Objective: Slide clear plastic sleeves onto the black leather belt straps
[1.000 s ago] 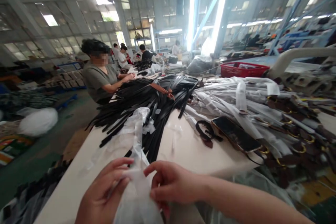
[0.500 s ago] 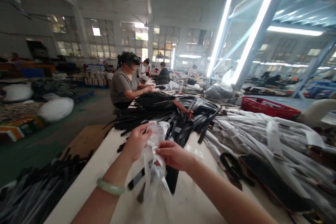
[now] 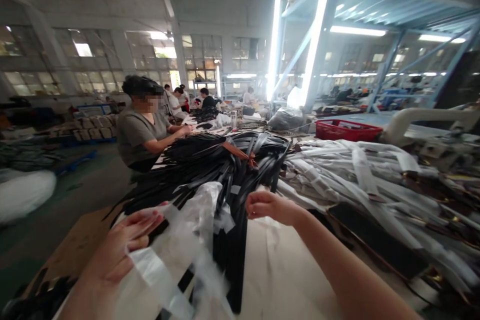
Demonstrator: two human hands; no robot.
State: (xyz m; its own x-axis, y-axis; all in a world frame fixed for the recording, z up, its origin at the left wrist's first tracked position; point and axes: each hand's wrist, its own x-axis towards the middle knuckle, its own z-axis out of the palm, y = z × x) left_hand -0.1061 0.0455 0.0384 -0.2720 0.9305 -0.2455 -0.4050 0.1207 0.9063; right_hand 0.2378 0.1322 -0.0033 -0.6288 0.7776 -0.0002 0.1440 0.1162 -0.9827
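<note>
My left hand (image 3: 129, 242) is closed on clear plastic sleeves (image 3: 180, 255), thin and crumpled, which trail to the right and down over the table, smeared by motion. My right hand (image 3: 272, 206) is apart from them on the right, its fingers curled together; whether anything is between the fingertips is hidden. Just beyond both hands lies a large heap of black straps (image 3: 195, 160), gathered with an orange-brown tie (image 3: 240, 154). Some black strap ends run toward me under the plastic.
White-wrapped straps (image 3: 337, 170) pile up on the right, beside a long dark flat piece (image 3: 375, 240). Behind them stands a red basket (image 3: 348, 131). A co-worker in a grey shirt (image 3: 140, 132) works at the table's left side. A sewing machine (image 3: 442, 135) is at far right.
My hands have parted: the left moved left and toward me with the plastic, the right came off it to the right. The view has turned right.
</note>
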